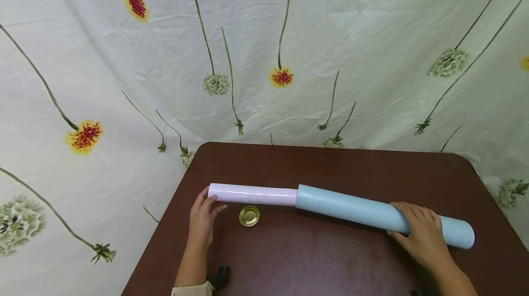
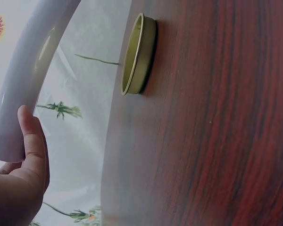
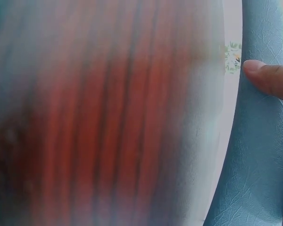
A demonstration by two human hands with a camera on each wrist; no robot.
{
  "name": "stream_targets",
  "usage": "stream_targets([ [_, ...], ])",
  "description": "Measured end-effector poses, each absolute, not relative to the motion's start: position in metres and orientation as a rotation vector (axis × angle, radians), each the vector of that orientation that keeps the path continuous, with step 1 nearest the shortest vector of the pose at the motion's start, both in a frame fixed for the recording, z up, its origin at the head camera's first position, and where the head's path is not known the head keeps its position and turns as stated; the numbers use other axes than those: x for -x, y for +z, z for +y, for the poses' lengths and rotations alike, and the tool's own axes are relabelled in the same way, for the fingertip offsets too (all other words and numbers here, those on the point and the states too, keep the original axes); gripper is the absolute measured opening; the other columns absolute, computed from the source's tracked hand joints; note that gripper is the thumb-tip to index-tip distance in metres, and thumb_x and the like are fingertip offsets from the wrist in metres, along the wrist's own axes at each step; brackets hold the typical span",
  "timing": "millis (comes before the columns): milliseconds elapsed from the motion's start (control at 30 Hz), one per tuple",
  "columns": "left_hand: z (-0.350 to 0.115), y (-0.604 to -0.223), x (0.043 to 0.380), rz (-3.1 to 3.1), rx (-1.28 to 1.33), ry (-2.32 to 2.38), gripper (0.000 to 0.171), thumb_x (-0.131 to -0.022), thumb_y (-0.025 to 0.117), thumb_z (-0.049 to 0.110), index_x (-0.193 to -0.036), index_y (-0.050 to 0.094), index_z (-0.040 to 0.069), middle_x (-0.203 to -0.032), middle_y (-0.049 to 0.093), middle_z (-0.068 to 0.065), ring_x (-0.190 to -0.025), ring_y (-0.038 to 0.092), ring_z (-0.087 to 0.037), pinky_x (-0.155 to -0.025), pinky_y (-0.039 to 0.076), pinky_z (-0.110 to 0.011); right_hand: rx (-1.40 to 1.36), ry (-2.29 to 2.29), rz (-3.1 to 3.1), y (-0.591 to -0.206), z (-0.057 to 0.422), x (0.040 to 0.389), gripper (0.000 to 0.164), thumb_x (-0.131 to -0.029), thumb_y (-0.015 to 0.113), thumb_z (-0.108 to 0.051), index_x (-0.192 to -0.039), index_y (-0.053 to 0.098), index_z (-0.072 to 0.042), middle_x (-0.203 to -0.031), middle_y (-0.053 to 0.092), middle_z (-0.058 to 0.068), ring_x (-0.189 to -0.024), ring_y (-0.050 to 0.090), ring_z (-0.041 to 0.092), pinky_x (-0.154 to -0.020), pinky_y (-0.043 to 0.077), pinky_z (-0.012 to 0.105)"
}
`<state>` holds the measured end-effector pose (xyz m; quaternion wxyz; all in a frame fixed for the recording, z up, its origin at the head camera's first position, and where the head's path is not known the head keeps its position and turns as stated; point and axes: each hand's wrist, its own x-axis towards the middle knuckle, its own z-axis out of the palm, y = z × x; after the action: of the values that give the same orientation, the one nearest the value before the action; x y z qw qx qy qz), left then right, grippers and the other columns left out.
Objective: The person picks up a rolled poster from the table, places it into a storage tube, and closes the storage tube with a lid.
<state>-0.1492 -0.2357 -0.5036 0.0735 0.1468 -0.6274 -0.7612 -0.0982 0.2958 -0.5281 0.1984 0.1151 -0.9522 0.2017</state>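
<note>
At the desk (image 1: 330, 264), I see the left hand (image 1: 202, 220) pinching a lilac tube (image 1: 252, 194), the right hand (image 1: 423, 236) with fingers curled round the adjoining light-blue roll (image 1: 351, 207).

Lilac shone on the slim tube (image 1: 252, 194), light blue on the thicker tube (image 1: 351, 206)!
Gold gleamed on the small dish (image 1: 249, 216), dark streaks lined the reddish-brown bench (image 2: 217, 122), and the pale cloth (image 1: 372, 34) flashed red-and-yellow blooms (image 1: 281, 77) on green stems (image 1: 279, 57)!

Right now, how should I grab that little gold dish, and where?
I'd pinch the gold dish by its near rim, coming from your side: it sits open side up with a raised wall, and the lilac tube runs just beyond it.
</note>
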Motion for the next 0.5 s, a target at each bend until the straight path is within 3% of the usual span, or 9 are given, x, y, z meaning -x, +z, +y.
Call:
stream_targets([
  [300, -0.2346, -0.5041, 0.1482, -1.906, -0.432, -2.283, 0.046, -0.107, 0.046, 0.015, -0.150, 0.040, 0.003, -0.139, 0.045, -0.010, -0.102, 0.061, -0.009, -0.083, 0.059, -0.026, -0.319, 0.573, -2.687, -0.5284, 0.2929, 0.0992, 0.086, -0.057, 0.097, -0.017, -0.134, 0.058, -0.014, -0.126, 0.062, 0.018, -0.112, 0.052, 0.040, -0.095, 0.029, 0.061],
  [500, -0.2329, -0.5021, 0.1478, -1.888, -0.441, -2.278, 0.044, -0.106, 0.049, 0.016, -0.148, 0.042, 0.002, -0.127, 0.053, -0.002, -0.099, 0.063, -0.008, -0.082, 0.059, -0.026, -0.322, 0.575, -2.691, -0.5287, 0.2922, 0.0999, 0.086, -0.058, 0.097, -0.019, -0.134, 0.058, -0.013, -0.126, 0.062, 0.018, -0.113, 0.052, 0.040, -0.095, 0.029, 0.061],
])
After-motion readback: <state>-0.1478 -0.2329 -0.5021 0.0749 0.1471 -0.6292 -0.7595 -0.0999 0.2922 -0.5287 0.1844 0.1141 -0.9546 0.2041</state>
